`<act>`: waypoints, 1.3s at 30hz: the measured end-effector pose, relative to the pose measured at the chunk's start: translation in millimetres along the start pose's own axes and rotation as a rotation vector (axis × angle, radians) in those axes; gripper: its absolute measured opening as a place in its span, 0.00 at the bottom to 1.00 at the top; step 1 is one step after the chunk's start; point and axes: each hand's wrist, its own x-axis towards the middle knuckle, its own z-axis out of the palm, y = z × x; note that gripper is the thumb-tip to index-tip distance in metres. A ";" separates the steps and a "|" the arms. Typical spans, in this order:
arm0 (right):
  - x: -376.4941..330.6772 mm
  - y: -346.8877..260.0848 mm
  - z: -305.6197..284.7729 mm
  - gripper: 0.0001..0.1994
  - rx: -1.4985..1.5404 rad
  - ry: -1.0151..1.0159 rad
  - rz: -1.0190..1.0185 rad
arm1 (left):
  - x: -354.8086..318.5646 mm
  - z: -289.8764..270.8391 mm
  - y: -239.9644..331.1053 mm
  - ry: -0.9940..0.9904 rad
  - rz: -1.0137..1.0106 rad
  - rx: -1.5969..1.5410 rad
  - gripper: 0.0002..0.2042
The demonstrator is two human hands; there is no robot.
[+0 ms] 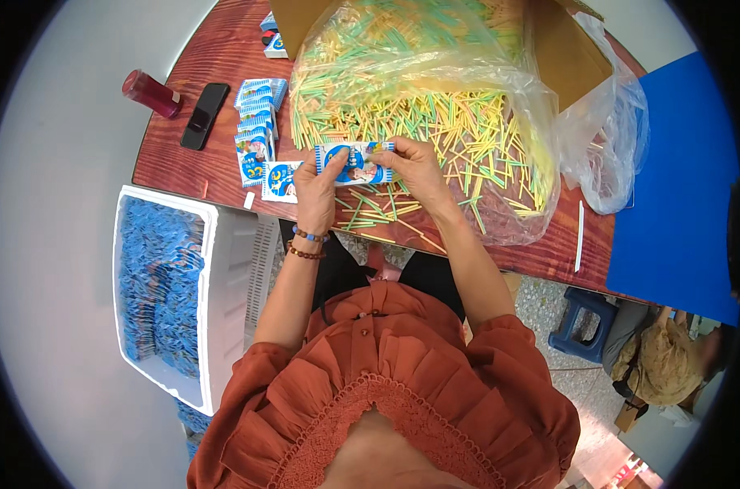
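One left hand (314, 193) and one right hand (421, 169) are holding one packet (357, 166). Two bracelets (308, 253) are circling one wrist (312, 222). Near the desk's (164, 167) left edge, one phone (205, 116) and one red bottle (151, 94) are resting. One white box (232, 273) and one blue stool (576, 334) are standing by the near edge. Sticks (476, 130) (too many to count) are lying loose.

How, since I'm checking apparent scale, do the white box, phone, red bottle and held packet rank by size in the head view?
1. White box
2. Held packet
3. Phone and red bottle: too alike to rank.
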 end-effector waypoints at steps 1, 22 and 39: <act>-3.3 0.9 -2.8 0.06 -0.024 0.004 0.034 | 0.7 -4.2 -7.4 0.005 -0.006 0.017 0.04; -39.8 -17.6 -31.5 0.14 -0.578 -0.028 -0.398 | -17.0 32.6 -21.5 -0.002 -0.301 -0.173 0.12; -48.5 -5.5 -61.0 0.12 -0.480 -0.262 -0.363 | -20.8 33.4 -41.7 -0.073 -0.318 0.116 0.14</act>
